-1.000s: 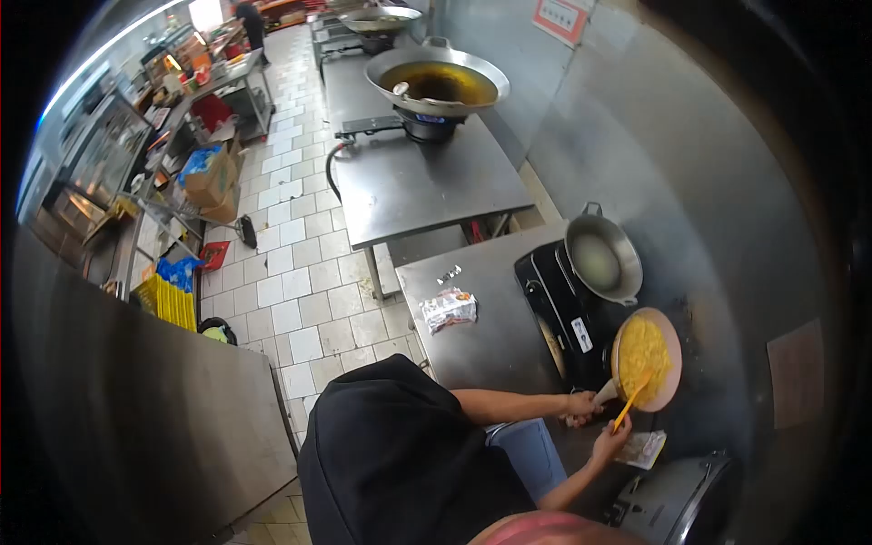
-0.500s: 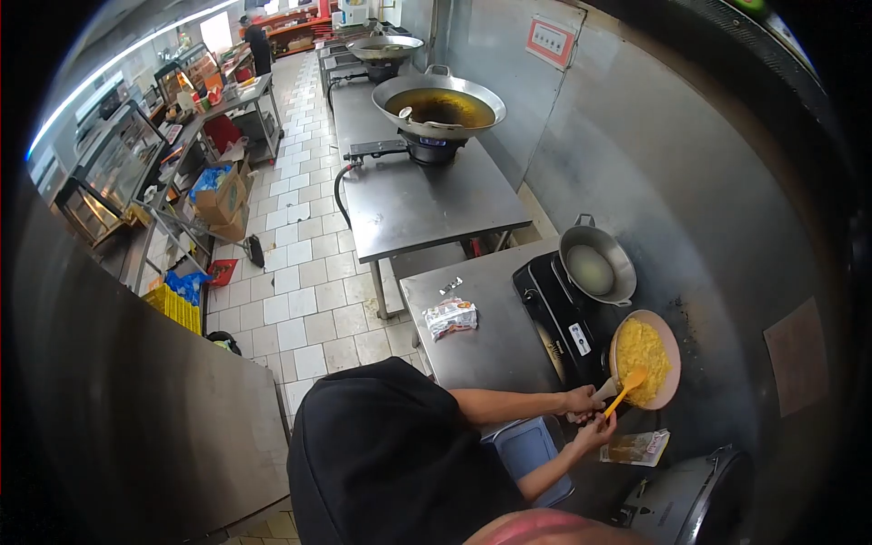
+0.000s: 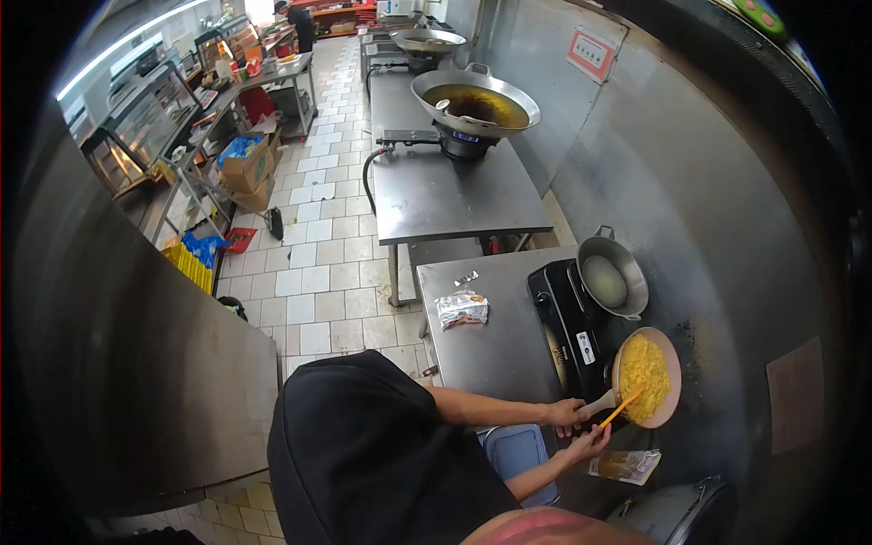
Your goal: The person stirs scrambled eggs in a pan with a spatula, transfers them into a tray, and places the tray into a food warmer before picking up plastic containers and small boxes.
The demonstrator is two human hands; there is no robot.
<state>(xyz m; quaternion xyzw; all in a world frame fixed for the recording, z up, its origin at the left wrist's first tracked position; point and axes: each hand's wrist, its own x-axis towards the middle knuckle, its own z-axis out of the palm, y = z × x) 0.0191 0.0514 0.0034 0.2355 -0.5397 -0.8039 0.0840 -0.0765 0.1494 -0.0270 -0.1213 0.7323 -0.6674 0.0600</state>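
Note:
My left hand (image 3: 569, 414) is closed round the pale handle of a frying pan (image 3: 670, 411) on the right side of the black gas stove (image 3: 564, 338). Yellow food like scrambled egg (image 3: 643, 371) fills much of the pan. In my right hand (image 3: 589, 443) is an orange spatula (image 3: 620, 408), its head down in the egg. Just beyond the pan, a metal pot (image 3: 639, 292) with cloudy liquid sits on the other burner. An opened packet (image 3: 627, 466) lies beside my right hand, and a blue-grey tray (image 3: 518, 454) is partly under my right forearm.
A foil-like packet (image 3: 462, 310) lies on the steel table (image 3: 495, 357). Farther off, a large wok (image 3: 532, 116) of dark oil stands on a burner. A metal wall (image 3: 718, 263) bounds the right. Boxes (image 3: 247, 171) and shelving line the left; a person (image 3: 299, 27) stands far back.
The view has shifted, so the scene sits differently in frame. The spatula has moved within the egg, and its head is now sunk into it. Both hands keep their hold.

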